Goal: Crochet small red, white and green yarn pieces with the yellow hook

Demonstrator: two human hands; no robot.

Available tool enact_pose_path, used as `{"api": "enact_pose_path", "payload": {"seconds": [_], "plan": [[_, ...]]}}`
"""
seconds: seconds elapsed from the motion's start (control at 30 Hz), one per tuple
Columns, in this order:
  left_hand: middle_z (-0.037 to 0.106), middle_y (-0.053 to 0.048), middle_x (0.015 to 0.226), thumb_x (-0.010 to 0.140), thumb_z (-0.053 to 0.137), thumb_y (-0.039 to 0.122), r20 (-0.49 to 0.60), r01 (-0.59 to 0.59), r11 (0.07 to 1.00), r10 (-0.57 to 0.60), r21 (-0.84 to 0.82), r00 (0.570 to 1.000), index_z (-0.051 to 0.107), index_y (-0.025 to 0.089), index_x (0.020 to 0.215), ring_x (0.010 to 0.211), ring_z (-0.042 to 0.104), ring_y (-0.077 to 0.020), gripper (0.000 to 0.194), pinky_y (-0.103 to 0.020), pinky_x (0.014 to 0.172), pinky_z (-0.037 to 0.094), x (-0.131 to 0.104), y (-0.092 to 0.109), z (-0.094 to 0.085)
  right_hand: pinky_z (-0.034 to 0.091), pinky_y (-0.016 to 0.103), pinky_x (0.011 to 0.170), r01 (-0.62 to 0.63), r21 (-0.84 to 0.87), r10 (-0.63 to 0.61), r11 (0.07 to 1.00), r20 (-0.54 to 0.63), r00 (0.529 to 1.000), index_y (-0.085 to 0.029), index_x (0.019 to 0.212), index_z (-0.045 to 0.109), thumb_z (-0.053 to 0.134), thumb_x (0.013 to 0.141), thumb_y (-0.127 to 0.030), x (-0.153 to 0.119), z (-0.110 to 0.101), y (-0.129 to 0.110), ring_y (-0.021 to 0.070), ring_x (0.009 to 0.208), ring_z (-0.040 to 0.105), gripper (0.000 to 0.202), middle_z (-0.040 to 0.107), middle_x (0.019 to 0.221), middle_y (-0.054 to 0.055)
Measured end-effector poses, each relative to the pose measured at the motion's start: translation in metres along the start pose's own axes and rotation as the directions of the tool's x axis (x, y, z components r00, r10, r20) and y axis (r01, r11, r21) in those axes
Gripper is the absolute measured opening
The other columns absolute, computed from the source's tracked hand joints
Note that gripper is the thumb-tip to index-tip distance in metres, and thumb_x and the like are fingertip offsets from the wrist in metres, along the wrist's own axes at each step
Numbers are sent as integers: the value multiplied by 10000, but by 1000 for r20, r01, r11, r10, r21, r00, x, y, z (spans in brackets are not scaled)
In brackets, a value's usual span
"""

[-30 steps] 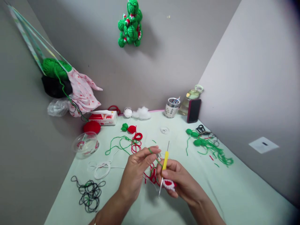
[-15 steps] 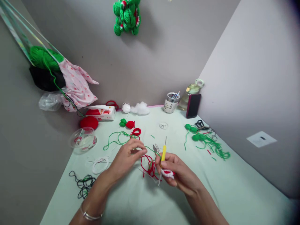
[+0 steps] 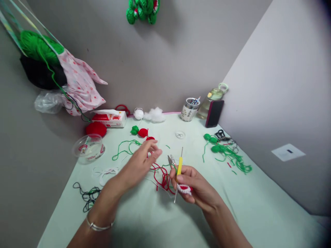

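Observation:
My right hand [image 3: 193,182] is closed round a yellow-handled crochet hook [image 3: 180,165], its metal ends pointing up and down. The same hand pinches a small red and white crocheted piece [image 3: 184,189]. Silver scissor blades [image 3: 171,161] show just beyond its fingers; I cannot tell whether they are held. Over the table, my left hand [image 3: 141,160] has its fingers loosely apart, with nothing visible in them. It hovers by a small red yarn bundle [image 3: 150,138], which it partly hides. Between the hands lies tangled red yarn [image 3: 164,179], with a green strand running toward the right hand.
Green yarn pieces [image 3: 232,156], black-handled scissors [image 3: 220,135] and a propped phone [image 3: 214,113] are at the right. A pen tin [image 3: 190,112] stands at the back. Leftward are a plastic tub [image 3: 90,151], a tissue box [image 3: 111,119] and black yarn [image 3: 89,196].
My left hand has moved up and away from my right hand, to beside the red yarn bundle. The right hand keeps its hold. The view has shifted slightly.

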State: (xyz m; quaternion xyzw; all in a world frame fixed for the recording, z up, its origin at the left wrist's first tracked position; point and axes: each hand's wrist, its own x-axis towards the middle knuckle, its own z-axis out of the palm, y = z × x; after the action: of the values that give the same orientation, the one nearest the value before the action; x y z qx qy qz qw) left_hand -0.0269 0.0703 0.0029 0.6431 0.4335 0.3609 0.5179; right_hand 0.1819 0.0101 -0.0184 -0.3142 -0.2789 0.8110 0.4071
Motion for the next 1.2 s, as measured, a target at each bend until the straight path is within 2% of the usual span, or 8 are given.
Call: {"api": "enact_pose_path", "payload": {"seconds": [0.13, 0.33, 0.5, 0.6, 0.7, 0.83, 0.97, 1.2], "plan": [[563, -140, 1386, 997, 611, 543, -73, 3, 1000, -3, -10, 997, 604, 231, 1126, 1263, 612, -342, 338, -467, 863, 640, 2, -2, -12, 336, 91, 301, 3, -1, -3, 1000, 6, 1000, -152, 870, 828, 945, 740, -356, -1, -1, 0, 11, 333, 477, 269, 743, 653, 25], [677, -151, 1361, 999, 586, 629, 304, 185, 923, -79, -338, 949, 637, 261, 1355, 1342, 627, -370, 514, -497, 1013, 573, -16, 11, 30, 363, 99, 314, 14, -12, -14, 1000, 28, 1000, -145, 893, 827, 929, 762, -346, 0, 3, 4, 14, 346, 486, 262, 739, 661, 20], [713, -88, 1376, 1096, 447, 483, -115, -90, 733, 16, -674, 993, 700, 237, 911, 1417, 587, -309, 398, -535, 1192, 436, -7, 5, 54, 383, 116, 317, 6, -19, -5, 1000, 49, 999, -128, 880, 821, 934, 750, -349, -1, 5, 5, 27, 353, 510, 281, 740, 671, 29], [803, -88, 1187, 1111, 411, 417, -216, -323, 891, 263, -321, 940, 635, 229, 621, 1434, 564, -296, 571, -550, 1298, 245, -7, -2, 48, 383, 118, 316, 25, -21, -24, 999, 34, 999, -131, 872, 818, 935, 748, -358, -2, 4, 4, 23, 347, 493, 284, 737, 662, 25], [792, -101, 1266, 1048, 567, 347, -134, -452, 886, 463, 102, 876, 792, 240, 779, 1509, 475, -320, 366, -580, 1317, 157, -14, -4, 45, 392, 119, 324, 65, -23, -64, 998, 22, 998, -137, 858, 812, 930, 754, -357, -3, 4, 3, 22, 358, 479, 270, 719, 648, 10], [765, -71, 1345, 1011, 645, 303, -124, -192, 969, 173, -157, 977, 849, 274, 962, 1530, 451, -306, 212, -537, 1270, 299, -26, 5, 52, 427, 137, 352, 107, -48, -108, 993, -14, 994, -146, 882, 813, 922, 767, -336, -3, 9, 4, 46, 417, 514, 248, 708, 652, 6], [798, -14, 1190, 957, 741, 335, -210, -74, 872, -33, -484, 977, 862, 319, 935, 1343, 591, -258, 124, -418, 1180, 398, -27, 10, 49, 421, 155, 376, 230, -74, -239, 970, -145, 960, -207, 1046, 813, 928, 761, -332, -4, 12, 2, 62, 438, 526, 332, 729, 677, -4], [758, 2, 965, 889, 812, 298, -227, -10, 900, -99, -436, 969, 876, 304, 992, 957, 633, -177, 121, -296, 917, 480, -22, 0, 44, 486, 225, 469, 509, -303, -587, 805, -288, 756, -206, 858, 808, 895, 794, -399, -7, 11, 4, 92, 510, 560, 221, 746, 761, 24]]}}
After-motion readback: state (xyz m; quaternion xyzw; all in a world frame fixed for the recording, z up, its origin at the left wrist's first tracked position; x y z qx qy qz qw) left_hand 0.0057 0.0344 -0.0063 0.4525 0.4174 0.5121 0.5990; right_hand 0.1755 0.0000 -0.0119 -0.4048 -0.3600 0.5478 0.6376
